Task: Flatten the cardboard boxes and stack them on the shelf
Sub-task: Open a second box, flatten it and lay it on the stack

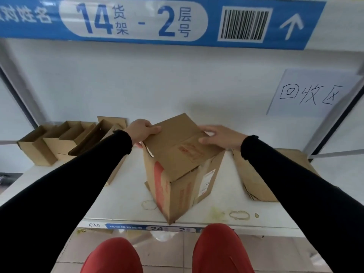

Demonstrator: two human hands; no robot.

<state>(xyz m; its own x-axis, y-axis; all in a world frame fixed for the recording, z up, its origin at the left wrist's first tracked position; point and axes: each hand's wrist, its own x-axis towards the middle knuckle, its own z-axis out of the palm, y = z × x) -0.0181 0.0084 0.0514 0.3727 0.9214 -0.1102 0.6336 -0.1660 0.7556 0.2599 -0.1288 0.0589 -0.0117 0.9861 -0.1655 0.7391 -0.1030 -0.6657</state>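
Working from the head view, I see my hands on the top flap of the cardboard box (pixel 177 172), standing upright mid-shelf (pixel 226 205). My left hand (pixel 140 131) pinches the flap's far-left corner; my right hand (pixel 215 135) lies flat, fingers straight, on its right edge. The box looks light, stiff along its creases and probably empty, so I'd grip at flap edges and corners. My sleeves hide parts of the boxes (pixel 65 138) on either side, and the printed labels are blurred.
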